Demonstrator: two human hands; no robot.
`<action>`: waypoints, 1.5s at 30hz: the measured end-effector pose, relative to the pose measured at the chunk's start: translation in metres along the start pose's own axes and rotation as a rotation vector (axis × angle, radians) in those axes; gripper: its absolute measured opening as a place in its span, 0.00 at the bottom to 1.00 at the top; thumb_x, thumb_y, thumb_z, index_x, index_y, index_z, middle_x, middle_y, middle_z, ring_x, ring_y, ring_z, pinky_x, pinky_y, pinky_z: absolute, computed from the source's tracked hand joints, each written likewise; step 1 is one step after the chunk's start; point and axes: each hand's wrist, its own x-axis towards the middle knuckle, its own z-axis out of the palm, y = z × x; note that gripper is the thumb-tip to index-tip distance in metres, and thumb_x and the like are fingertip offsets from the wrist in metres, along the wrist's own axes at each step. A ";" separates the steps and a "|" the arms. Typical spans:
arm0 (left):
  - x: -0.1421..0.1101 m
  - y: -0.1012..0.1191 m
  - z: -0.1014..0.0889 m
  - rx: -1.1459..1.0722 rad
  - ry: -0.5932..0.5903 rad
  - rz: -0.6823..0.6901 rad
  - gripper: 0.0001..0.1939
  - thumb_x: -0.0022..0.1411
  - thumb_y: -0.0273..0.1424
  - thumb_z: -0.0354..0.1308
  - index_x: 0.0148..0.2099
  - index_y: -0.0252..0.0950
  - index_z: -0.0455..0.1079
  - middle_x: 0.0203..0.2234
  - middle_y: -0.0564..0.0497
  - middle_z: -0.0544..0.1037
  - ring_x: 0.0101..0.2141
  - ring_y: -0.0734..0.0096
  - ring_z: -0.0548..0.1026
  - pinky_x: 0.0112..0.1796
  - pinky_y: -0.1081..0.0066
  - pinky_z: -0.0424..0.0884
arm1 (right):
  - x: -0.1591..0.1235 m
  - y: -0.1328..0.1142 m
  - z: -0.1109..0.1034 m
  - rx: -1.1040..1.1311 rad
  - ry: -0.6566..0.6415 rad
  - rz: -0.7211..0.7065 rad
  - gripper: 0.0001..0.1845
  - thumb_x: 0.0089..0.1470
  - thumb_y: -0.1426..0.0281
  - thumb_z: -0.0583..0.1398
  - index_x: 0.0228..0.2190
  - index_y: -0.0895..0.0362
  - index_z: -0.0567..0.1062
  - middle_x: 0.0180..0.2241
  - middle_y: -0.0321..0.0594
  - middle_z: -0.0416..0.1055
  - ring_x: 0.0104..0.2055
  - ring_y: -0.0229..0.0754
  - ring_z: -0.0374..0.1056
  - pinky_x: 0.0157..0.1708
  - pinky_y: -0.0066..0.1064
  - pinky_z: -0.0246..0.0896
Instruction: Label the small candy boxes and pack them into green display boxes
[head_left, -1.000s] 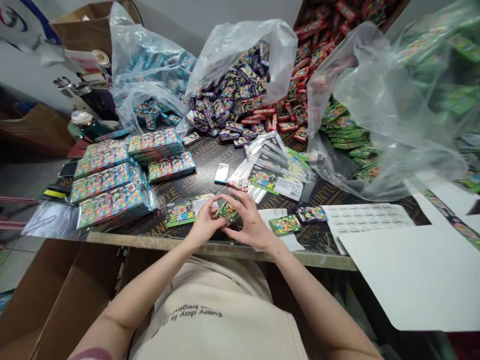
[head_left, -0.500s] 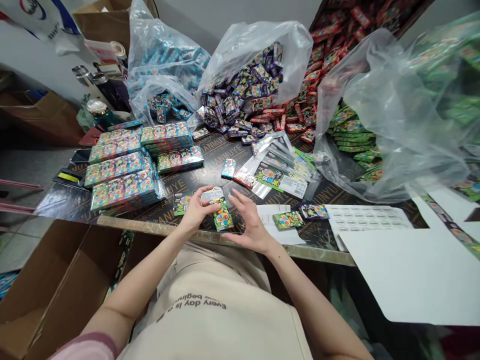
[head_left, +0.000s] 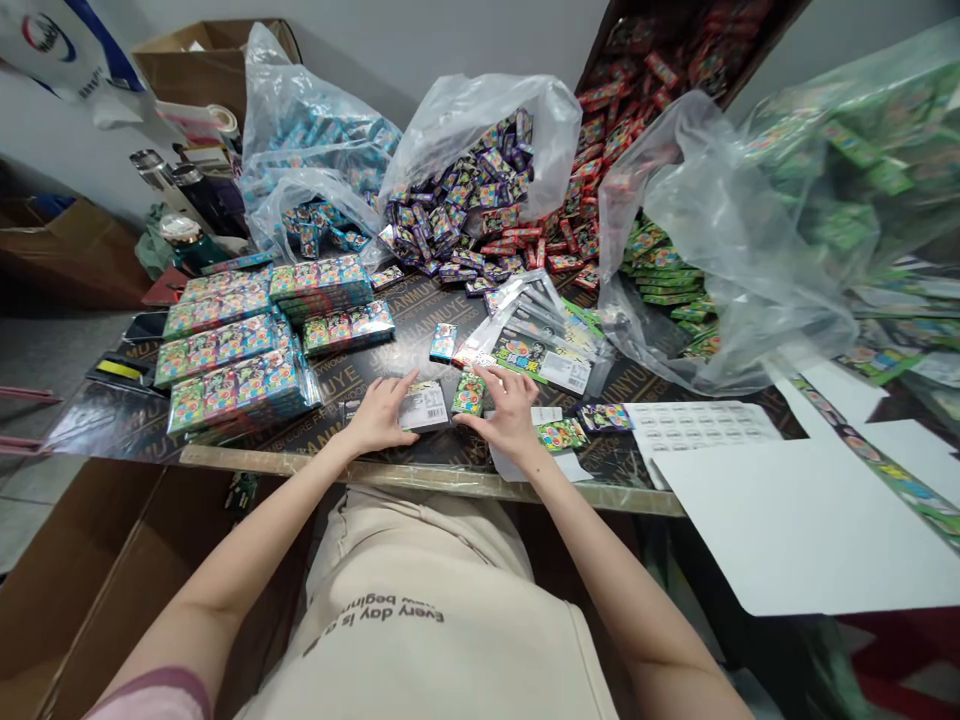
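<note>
Where the dark lettered tabletop nears its front edge, the left hand lies spread open, the right hand bent in a pinch. Between them, the flat barcoded packet beside the left fingertips looks light, slick and bendable, best held by its edges; the green cartoon-printed box, pinched in the right, should be stiff yet crushable, best taken by its ends

1 sm. green box, multicol. print showing, just R of 1 flat barcode-labelled pkt.
</note>
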 end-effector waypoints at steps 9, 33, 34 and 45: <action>-0.003 0.032 -0.010 -0.310 0.371 -0.050 0.55 0.41 0.35 0.70 0.68 0.39 0.48 0.49 0.45 0.64 0.49 0.56 0.67 0.52 0.59 0.64 | 0.007 -0.044 -0.001 0.650 0.050 0.167 0.41 0.51 0.54 0.62 0.62 0.47 0.54 0.63 0.45 0.57 0.65 0.49 0.52 0.62 0.47 0.49; 0.031 0.054 -0.039 -1.721 0.320 -0.573 0.09 0.39 0.26 0.63 0.28 0.33 0.72 0.21 0.55 0.74 0.22 0.76 0.71 0.26 0.76 0.66 | 0.053 -0.084 0.003 1.479 0.167 0.735 0.18 0.39 0.72 0.62 0.37 0.52 0.70 0.31 0.33 0.79 0.33 0.42 0.74 0.37 0.36 0.68; 0.030 0.054 -0.043 -1.614 0.379 -0.511 0.08 0.39 0.25 0.63 0.28 0.34 0.73 0.21 0.55 0.75 0.23 0.76 0.71 0.26 0.76 0.66 | 0.052 -0.081 0.004 1.457 0.172 0.711 0.15 0.39 0.72 0.63 0.34 0.52 0.71 0.31 0.33 0.79 0.33 0.42 0.73 0.38 0.36 0.68; 0.034 0.042 -0.080 -0.893 0.270 -0.242 0.11 0.40 0.30 0.70 0.29 0.31 0.78 0.24 0.48 0.80 0.26 0.68 0.76 0.31 0.70 0.72 | 0.045 -0.058 -0.012 0.950 0.160 0.361 0.07 0.44 0.64 0.68 0.28 0.52 0.82 0.32 0.38 0.79 0.36 0.43 0.74 0.42 0.37 0.68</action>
